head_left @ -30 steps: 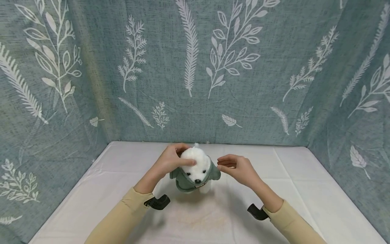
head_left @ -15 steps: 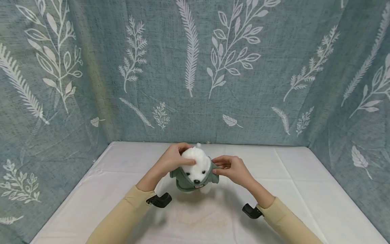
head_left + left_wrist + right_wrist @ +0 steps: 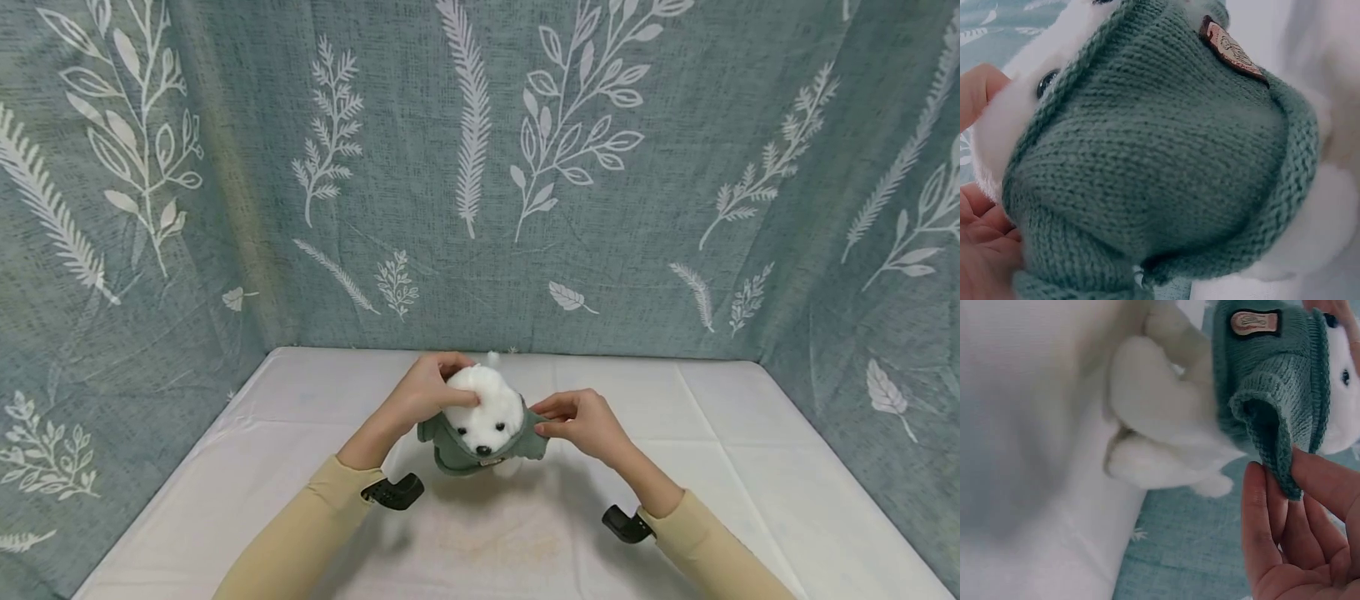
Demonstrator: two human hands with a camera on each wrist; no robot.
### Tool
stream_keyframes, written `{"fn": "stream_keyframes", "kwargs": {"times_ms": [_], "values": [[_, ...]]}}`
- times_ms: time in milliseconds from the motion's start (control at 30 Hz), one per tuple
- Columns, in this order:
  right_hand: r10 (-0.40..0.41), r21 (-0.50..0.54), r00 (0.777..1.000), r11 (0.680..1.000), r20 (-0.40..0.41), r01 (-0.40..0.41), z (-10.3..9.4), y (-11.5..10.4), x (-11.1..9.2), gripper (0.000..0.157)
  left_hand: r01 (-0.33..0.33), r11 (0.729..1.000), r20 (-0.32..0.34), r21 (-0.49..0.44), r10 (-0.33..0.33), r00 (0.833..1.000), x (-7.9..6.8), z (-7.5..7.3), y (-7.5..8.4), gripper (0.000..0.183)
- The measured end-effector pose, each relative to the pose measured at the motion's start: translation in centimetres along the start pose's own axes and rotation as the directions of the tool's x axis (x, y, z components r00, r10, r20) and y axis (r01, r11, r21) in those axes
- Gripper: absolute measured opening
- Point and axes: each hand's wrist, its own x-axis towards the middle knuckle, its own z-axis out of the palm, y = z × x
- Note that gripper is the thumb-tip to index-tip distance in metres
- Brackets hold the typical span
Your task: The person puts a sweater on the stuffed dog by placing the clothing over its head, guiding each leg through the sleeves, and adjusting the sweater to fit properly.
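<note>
A white plush dog (image 3: pixel 483 396) with black eyes and nose stands on the table, facing the camera. Round its neck and front sits a green knitted sweater (image 3: pixel 1147 144) bearing a small stitched label (image 3: pixel 1255 323). My left hand (image 3: pixel 431 390) grips the plush's head, thumb on the forehead and fingers behind. On the other side my right hand (image 3: pixel 581 423) pinches the sweater's sleeve (image 3: pixel 1272 434) between thumb and fingers, drawing it outward. The sleeve's opening shows as a dark hollow in the right wrist view. White legs (image 3: pixel 1154 400) show below the hem.
A white cloth covers the table (image 3: pixel 675 467). Blue-green curtains (image 3: pixel 405 167) with white leaf prints stand at the back and both sides. Black wrist cameras (image 3: pixel 393 492) hang under both wrists. A faint brownish stain marks the cloth in front of the plush.
My right hand has come in from beside the sweater, taken hold of the sleeve and pulled it slightly outward. The plush's head has shifted a little; my left hand keeps its grip.
</note>
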Motion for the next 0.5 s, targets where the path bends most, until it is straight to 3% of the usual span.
{"fn": "stream_keyframes", "kwargs": {"times_ms": [233,500], "values": [[0.045,0.009,0.999,0.999,0.0,-0.045,0.8,1.0,0.1,0.021,-0.036,0.999,0.014,-0.033,0.037,0.999,0.0,0.1,-0.1,0.036],[0.082,-0.002,0.996,0.997,-0.019,-0.082,1.9,1.9,0.8,0.019,-0.028,0.999,0.019,-0.038,0.029,0.999,-0.1,0.2,-0.1,0.035]]}}
